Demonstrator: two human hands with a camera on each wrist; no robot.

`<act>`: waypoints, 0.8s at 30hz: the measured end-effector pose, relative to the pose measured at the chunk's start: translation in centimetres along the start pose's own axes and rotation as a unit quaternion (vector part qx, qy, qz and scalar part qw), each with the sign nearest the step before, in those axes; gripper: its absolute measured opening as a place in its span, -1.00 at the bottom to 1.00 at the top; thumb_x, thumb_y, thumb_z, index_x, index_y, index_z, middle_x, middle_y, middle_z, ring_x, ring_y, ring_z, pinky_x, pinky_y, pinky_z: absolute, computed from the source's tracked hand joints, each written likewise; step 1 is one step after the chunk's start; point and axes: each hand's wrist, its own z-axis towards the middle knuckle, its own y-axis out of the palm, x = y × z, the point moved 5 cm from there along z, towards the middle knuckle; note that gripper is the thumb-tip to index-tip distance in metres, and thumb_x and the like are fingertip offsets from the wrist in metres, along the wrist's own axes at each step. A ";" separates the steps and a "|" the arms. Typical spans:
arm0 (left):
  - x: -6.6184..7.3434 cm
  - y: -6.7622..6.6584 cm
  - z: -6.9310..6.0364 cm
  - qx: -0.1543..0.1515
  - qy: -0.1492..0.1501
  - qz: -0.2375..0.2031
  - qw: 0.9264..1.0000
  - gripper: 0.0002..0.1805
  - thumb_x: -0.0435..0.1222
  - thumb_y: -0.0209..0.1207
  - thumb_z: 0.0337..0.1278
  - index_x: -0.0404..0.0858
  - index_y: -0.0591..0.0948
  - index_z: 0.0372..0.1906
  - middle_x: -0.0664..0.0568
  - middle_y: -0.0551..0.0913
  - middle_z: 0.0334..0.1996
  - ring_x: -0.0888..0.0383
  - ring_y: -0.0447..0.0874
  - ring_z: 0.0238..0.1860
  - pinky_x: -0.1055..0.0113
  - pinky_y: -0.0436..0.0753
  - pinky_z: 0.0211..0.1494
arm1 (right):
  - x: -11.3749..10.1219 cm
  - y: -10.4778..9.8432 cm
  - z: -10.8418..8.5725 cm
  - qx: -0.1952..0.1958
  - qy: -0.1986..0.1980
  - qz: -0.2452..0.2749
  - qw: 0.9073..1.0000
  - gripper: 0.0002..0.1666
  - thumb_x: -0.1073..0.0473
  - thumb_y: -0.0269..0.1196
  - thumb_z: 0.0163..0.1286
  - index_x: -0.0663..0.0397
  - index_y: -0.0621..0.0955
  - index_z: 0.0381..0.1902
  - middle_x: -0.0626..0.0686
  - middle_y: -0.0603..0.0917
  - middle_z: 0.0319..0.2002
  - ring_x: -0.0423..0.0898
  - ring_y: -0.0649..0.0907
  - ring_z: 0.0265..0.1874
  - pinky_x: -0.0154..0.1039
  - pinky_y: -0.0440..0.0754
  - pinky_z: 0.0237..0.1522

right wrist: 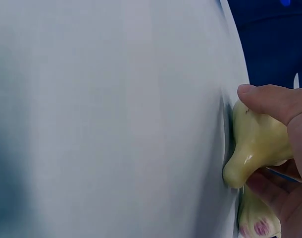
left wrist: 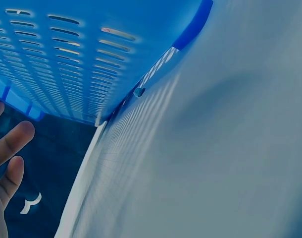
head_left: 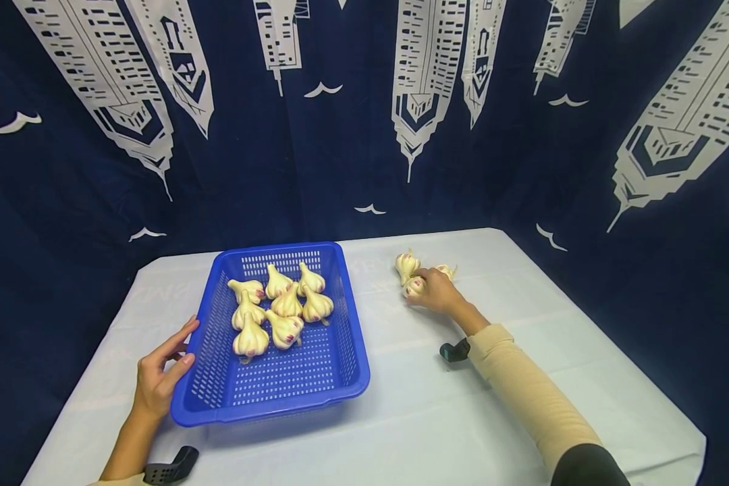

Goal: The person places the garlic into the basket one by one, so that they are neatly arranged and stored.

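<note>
My right hand [head_left: 436, 291] pinches a garlic bulb [head_left: 414, 287] at the right of the table; in the right wrist view thumb and fingers lie on either side of that pale bulb [right wrist: 260, 139]. Just behind it sits another garlic bulb [head_left: 407, 264], and one more [head_left: 446, 271] shows partly past the hand. On the left stands a blue plastic basket [head_left: 355, 351] with several garlic bulbs [head_left: 287, 302] grouped in its middle and far part. Against the basket's left rim, my left hand [head_left: 158, 378] rests its fingertips, fingers extended; the left wrist view shows its fingers [left wrist: 15, 141] beside the slotted wall.
A white cloth [head_left: 413, 418] covers the table. Behind it hangs a dark blue curtain [head_left: 340, 169] printed with white buildings and birds. Black wrist devices [head_left: 455, 351] sit at both wrists. The basket's near rim [head_left: 273, 410] faces the table's front.
</note>
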 end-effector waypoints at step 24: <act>0.0 0.0 0.0 0.001 0.007 -0.007 1.000 -0.49 -0.55 0.02 -0.04 -0.57 0.56 0.13 0.12 0.56 0.22 0.44 0.59 -0.32 0.55 0.41 -0.24 | -3.1 -1.0 -0.5 0.013 -0.050 -0.020 0.998 -0.30 0.10 0.54 -0.10 0.31 0.60 0.02 0.14 0.60 -0.21 0.01 0.54 -0.25 -0.09 0.52 -0.19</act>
